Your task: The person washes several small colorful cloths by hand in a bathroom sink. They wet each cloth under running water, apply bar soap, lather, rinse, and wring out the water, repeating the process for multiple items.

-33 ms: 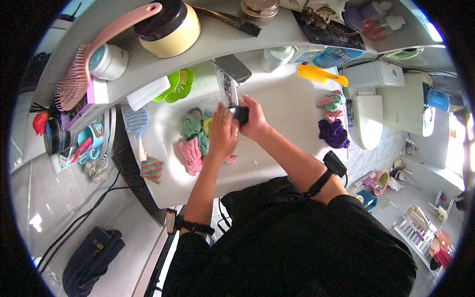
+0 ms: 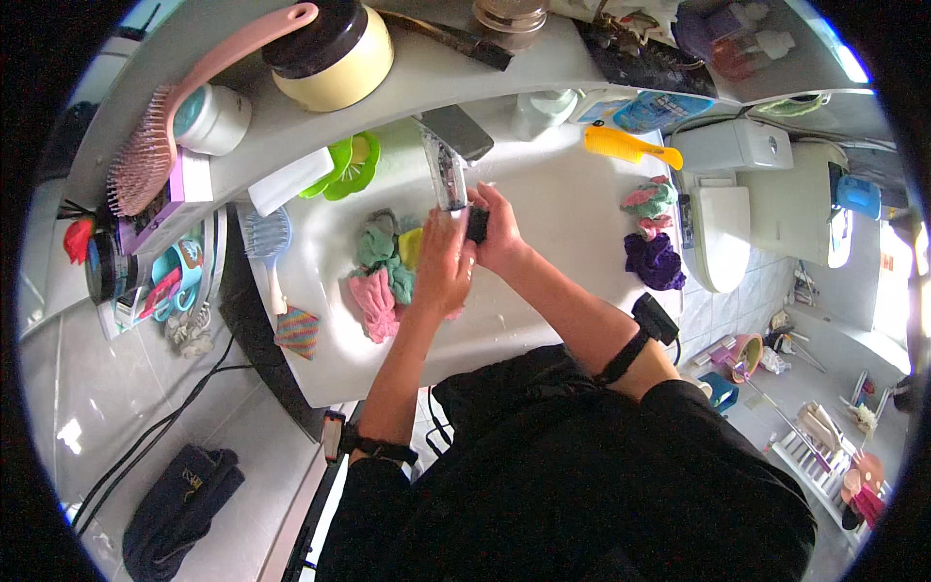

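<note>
Head view, looking down: a person in a black top leans over a white basin (image 2: 572,252), both bare hands meeting below a grey tap (image 2: 458,132). A clear strip, either water or a spout, slants from the tap down to the hands.

The right hand (image 2: 500,235) has its fingers curled on a small black thing (image 2: 477,224), gripping it between the two hands. The left hand (image 2: 447,264) lies against the near left of it, fingers held long and close together; whether it grips too, I cannot tell. Compared with the earlier frame, the left hand sits slightly further right, its fingers closer together, and more of a yellow cloth (image 2: 411,249) shows beside it. The right hand has barely shifted.

Left of the hands, a green cloth (image 2: 376,247) and a pink cloth (image 2: 373,306) lie bunched in the basin with the yellow one, in the same places as before. On the basin's right edge are an orange comb (image 2: 632,148) and a crumpled purple cloth (image 2: 656,261); by its left edge, a blue hairbrush (image 2: 267,235) and a striped cloth (image 2: 297,333). These have not moved. A white toilet (image 2: 722,233) stands to the right.
</note>
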Demonstrator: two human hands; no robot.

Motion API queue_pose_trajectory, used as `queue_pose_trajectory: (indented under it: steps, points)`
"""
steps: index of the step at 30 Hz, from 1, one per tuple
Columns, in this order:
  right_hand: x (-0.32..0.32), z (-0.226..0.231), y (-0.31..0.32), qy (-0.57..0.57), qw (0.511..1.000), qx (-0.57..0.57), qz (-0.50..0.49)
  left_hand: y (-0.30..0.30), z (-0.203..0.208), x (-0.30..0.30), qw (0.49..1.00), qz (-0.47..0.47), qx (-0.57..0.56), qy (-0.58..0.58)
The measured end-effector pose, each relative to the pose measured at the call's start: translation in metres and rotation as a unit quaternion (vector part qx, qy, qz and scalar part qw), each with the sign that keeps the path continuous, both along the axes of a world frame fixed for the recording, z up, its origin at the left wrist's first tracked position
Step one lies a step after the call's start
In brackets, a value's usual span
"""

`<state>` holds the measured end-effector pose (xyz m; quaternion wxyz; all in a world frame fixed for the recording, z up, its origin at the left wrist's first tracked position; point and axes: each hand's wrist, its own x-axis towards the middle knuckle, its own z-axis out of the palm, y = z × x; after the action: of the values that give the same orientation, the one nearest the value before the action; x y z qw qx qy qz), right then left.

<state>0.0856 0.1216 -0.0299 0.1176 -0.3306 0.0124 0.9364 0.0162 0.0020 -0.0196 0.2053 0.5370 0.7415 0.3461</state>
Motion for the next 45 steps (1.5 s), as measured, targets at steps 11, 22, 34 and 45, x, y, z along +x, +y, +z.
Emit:
queue_pose_trajectory:
  steps: [11, 22, 34, 45]
  points:
    - [-0.019, -0.019, -0.005, -0.199, 0.975, 0.077, 0.053, -0.034, 0.016, -0.03, 0.981, 0.163, -0.004, -0.107]
    - [-0.015, 0.0, 0.001, -0.248, 0.959, 0.134, 0.024, -0.019, 0.001, 0.01, 0.957, 0.173, 0.085, -0.216]
    - [0.097, 0.044, 0.043, -0.22, 0.912, 0.309, 0.158, 0.056, -0.059, 0.014, 0.598, 0.27, 0.114, -0.746]
    - [0.087, 0.014, -0.006, -0.253, 0.919, 0.262, 0.151, 0.056, -0.043, 0.03, 0.622, 0.349, 0.065, -0.698]
